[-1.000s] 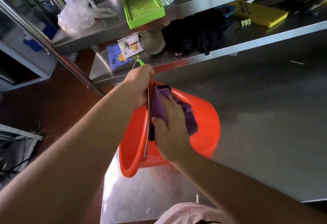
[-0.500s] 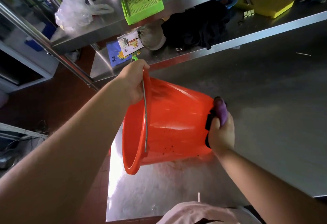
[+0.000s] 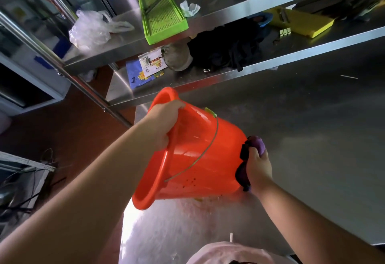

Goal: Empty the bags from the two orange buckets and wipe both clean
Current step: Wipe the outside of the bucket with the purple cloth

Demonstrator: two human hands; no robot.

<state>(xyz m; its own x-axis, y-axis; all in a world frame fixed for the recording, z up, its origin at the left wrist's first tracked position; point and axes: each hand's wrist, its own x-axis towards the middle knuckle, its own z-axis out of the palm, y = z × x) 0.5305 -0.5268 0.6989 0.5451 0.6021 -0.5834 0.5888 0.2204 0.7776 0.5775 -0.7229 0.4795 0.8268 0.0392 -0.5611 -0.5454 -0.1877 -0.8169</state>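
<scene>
At the far left a clear plastic bag point(image 3: 90, 29) sits crumpled on the upper steel shelf point(image 3: 229, 3), with a green slotted tray point(image 3: 161, 13) just to its right and a small white wad of paper point(image 3: 189, 8) beside that. On the lower shelf point(image 3: 187, 78) lie a blue packet point(image 3: 136, 75), a printed leaflet point(image 3: 151, 61), a round metal lid point(image 3: 177, 57), a heap of black cloth point(image 3: 225, 47) and, further right, a yellow slicer board point(image 3: 304, 23).

Below these, the left hand point(image 3: 164, 122) grips the rim of the orange bucket point(image 3: 200, 155), fingers curled over the edge and into the mouth. The bucket is tipped on its side, its mouth facing left and toward the person, its base pointing right; its lower side seems to rest on the tabletop point(image 3: 312, 138), though the contact is hard to judge. The wire handle point(image 3: 204, 153) with its green grip point(image 3: 210, 111) lies draped across the outer wall. Dark specks dot the wall low down.

At the base of the bucket the right hand point(image 3: 258, 167) is wrapped round a purple cloth point(image 3: 258, 145), pressing it against the bottom. The two hands are well apart, one at each end of the bucket.
</scene>
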